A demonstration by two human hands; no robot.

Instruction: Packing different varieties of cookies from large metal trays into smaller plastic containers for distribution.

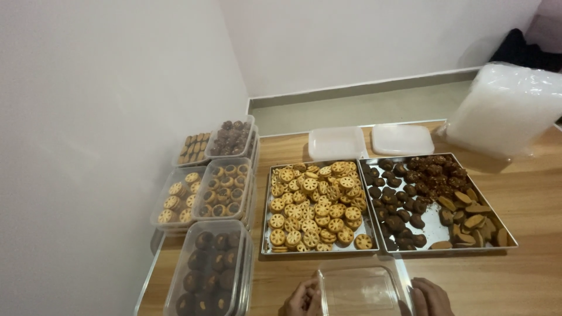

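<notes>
An empty clear plastic container (358, 291) rests on the wooden table (527, 281) at the bottom edge of the head view. My left hand (302, 299) grips its left side and my right hand (431, 298) grips its right side. Just beyond it lies a metal tray (267, 243) full of round golden flower-patterned cookies (315, 202). To the right is a second metal tray (508, 237) with dark chocolate cookies (398, 205), nut-topped dark clusters (436, 169) and tan oval biscuits (471, 221).
Stacked clear tubs filled with cookies (225, 190) and dark cookies (211, 266) line the left by the white wall. Two white lids (336, 143) lie behind the trays. A bagged stack of clear containers (506, 108) stands at the back right.
</notes>
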